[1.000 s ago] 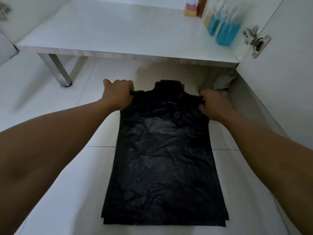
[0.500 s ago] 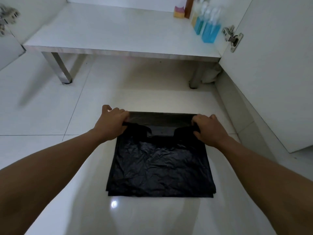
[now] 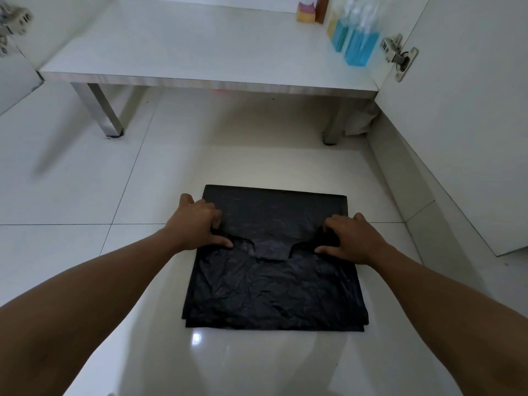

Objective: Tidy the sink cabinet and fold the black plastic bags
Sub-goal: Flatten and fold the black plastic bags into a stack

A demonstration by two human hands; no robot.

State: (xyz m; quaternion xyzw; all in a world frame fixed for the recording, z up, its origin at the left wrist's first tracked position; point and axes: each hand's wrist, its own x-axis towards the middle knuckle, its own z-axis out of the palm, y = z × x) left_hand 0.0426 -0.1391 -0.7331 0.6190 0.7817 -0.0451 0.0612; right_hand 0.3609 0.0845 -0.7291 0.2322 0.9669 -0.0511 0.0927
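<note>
**Tile floor: bag mid-fold**

White floor (image 3: 94, 281) tiles fill the view, with the open sink cabinet at twelve o'clock. Its shelf (image 3: 200, 52) carries blue bottles (image 3: 357, 47) and a sponge (image 3: 305, 13) at one o'clock. A door (image 3: 471, 124) with its hinge (image 3: 398, 57) stands open at two o'clock.

The bag (image 3: 271, 292) lies flat on the floor at six o'clock, doubled over. The crease runs along its far edge, and the handle end lies on top with its cut-out facing the person. The left hand (image 3: 197, 224), at the bag's ten o'clock, pinches one handle strap between curled fingers and thumb. The right hand (image 3: 354, 238), at its two o'clock, does likewise with the other. Both sit low against the plastic.

The first fold looks laid but not yet smoothed. More folds seem needed to make a compact packet, which must then be put away. Layered near edges hint at more than one bag, but I cannot tell. The shelf looks orderly, though the part of the cabinet outside the view cannot be judged.
</note>
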